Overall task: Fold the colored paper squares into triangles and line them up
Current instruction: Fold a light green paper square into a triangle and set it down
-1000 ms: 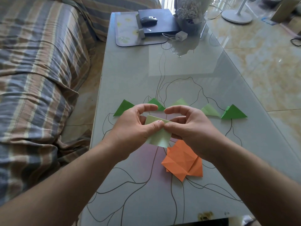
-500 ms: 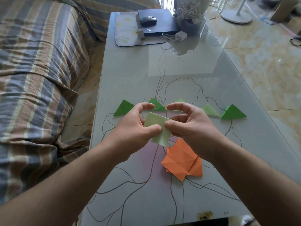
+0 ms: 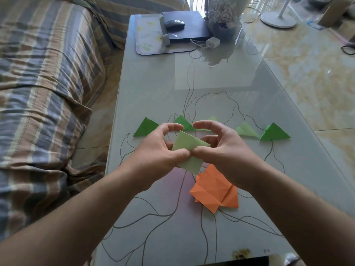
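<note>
Above the glass table (image 3: 249, 96), my left hand (image 3: 153, 152) and right hand (image 3: 226, 150) pinch a pale green paper (image 3: 187, 143), thumbs meeting mid-sheet. Behind, five green triangles (image 3: 274, 132) stand in a row; orange papers (image 3: 213, 189) lie beneath. No writing is legible.

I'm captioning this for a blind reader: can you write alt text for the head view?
Two hands, the left hand and right hand, pinch a pale green paper between them above a glass table. Behind them lies a row of green folded triangles; a stack of orange paper sits nearer the person.
</note>
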`<state>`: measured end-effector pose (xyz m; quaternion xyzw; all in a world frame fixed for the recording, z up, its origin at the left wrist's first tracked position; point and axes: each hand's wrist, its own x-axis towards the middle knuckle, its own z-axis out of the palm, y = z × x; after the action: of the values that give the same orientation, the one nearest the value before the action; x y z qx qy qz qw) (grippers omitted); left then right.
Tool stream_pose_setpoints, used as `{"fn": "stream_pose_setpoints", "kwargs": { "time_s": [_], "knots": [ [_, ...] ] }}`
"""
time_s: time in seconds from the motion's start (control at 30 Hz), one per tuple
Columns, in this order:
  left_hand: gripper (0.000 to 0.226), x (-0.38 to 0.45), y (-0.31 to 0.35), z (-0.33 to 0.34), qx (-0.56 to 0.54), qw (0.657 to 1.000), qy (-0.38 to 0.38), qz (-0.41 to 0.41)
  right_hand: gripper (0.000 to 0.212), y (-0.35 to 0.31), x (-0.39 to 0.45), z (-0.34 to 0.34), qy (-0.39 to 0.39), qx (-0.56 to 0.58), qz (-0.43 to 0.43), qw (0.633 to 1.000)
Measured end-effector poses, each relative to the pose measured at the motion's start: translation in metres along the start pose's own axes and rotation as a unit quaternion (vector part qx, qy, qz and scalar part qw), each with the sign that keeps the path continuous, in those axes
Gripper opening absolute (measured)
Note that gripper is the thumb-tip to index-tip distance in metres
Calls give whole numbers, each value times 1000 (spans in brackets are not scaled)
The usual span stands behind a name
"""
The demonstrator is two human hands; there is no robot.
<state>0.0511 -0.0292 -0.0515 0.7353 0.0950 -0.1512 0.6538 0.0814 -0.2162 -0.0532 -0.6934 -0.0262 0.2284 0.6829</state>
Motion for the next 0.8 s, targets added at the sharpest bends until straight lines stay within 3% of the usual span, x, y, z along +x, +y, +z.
{"fn": "stream_pose_setpoints", "kwargs": {
  "time_s": [0.1, 0.33, 0.8],
  "knots": [
    [54, -1, 2, 1, -8, 1000, 9, 2, 56, 0, 0, 0, 5, 6, -2, 1000],
    [56, 1, 1, 0, -6, 1000, 27, 11, 76, 1, 3, 0, 27, 53, -10, 998],
    [54, 2, 3, -4, -6, 999, 49, 20, 67, -6, 6, -12, 57, 107, 7, 993]
  ]
}}
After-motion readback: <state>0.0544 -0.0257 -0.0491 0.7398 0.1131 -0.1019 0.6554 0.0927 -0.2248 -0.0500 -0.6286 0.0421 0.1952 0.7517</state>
